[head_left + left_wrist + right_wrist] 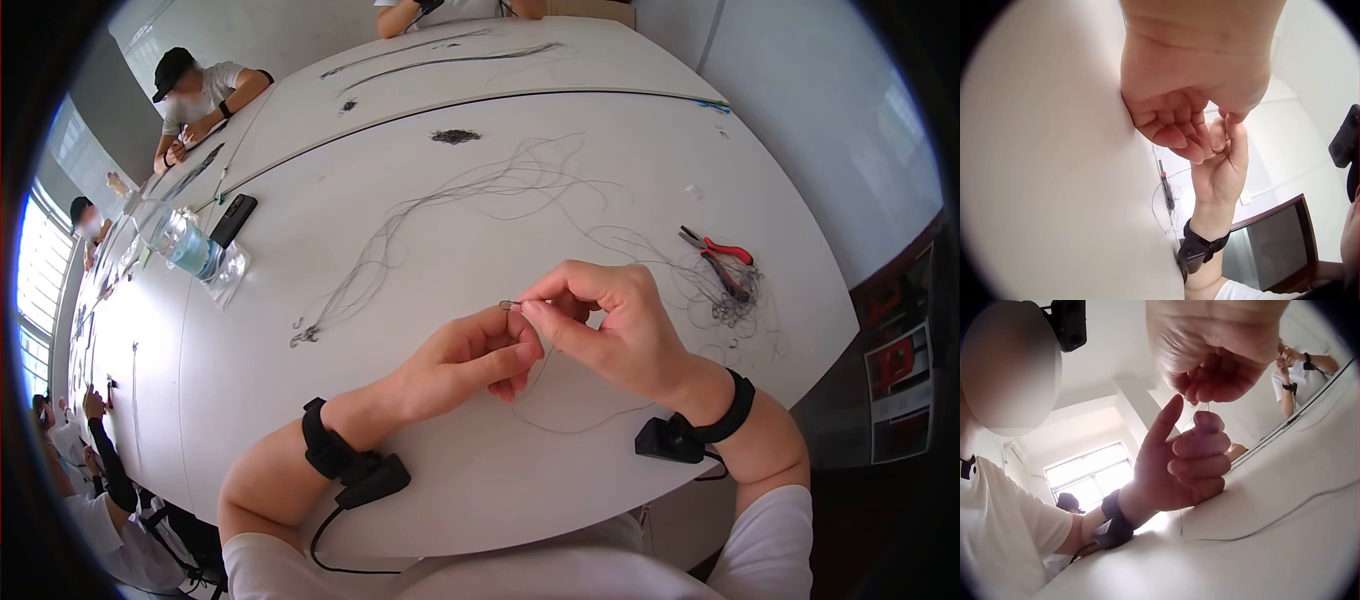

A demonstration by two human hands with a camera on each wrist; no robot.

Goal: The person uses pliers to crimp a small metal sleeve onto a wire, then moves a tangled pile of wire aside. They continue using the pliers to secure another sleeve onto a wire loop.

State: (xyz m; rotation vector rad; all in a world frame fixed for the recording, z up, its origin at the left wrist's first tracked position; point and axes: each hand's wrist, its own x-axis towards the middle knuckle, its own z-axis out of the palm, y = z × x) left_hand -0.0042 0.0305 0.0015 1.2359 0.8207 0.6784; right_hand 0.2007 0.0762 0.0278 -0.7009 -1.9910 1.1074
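My right hand (625, 325) pinches a small dark metal loop (510, 305) between thumb and fingertips. Just left of it, my left hand (465, 360) has its fingers curled, the index fingertip right at the loop. A thin grey line (1208, 407) runs between the two hands in the right wrist view. It enters the curled left fingers (1200, 450), shows again below that hand, and trails in a curve on the table. From the left wrist view, the hands meet fingertip to fingertip, and the loop is hidden.
Long grey strands (400, 215) arc over the white table (440, 510), ending in a dark cluster (305, 336). Red-handled pliers (718, 262) lie on a tangle of line (740, 310). A water bottle (190, 245), a phone (234, 220) and other people are farther off.
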